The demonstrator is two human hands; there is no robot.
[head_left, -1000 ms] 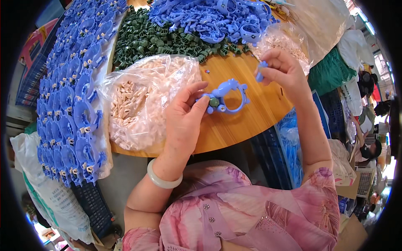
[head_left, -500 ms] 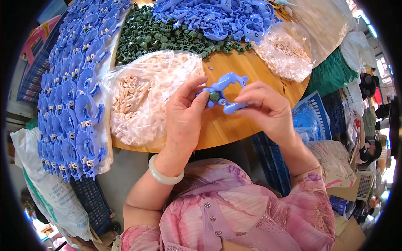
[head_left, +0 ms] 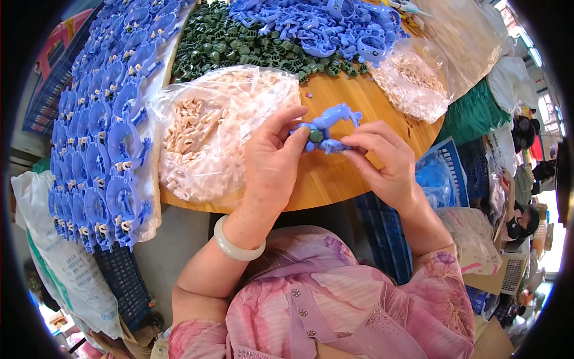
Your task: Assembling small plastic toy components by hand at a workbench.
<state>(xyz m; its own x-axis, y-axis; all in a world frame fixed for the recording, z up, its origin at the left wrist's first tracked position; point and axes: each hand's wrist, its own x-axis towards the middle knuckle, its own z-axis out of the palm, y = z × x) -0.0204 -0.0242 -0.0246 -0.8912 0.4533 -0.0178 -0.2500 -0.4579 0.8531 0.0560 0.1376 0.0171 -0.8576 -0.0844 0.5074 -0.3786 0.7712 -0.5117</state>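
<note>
A blue plastic toy figure part (head_left: 338,113) with a dark green piece (head_left: 315,136) at its middle is held over the wooden table. My left hand (head_left: 276,152) pinches its left end between thumb and fingers. With thumb and fingertips, my right hand (head_left: 385,158) grips a lower blue limb of the same part, at its right. One curved blue limb reaches up and right, free of both hands. The left fingers hide the part's left end.
Left of my hands lies a clear bag of beige pieces (head_left: 191,131); a smaller such bag (head_left: 412,78) is at right. Dark green pieces (head_left: 239,51) and blue parts (head_left: 317,27) are heaped behind. Rows of blue assemblies (head_left: 98,152) cover a board at left.
The lower blue limb has turned inward under my right fingers, closer to the green piece. Both hands and the part sit slightly further right in view.
</note>
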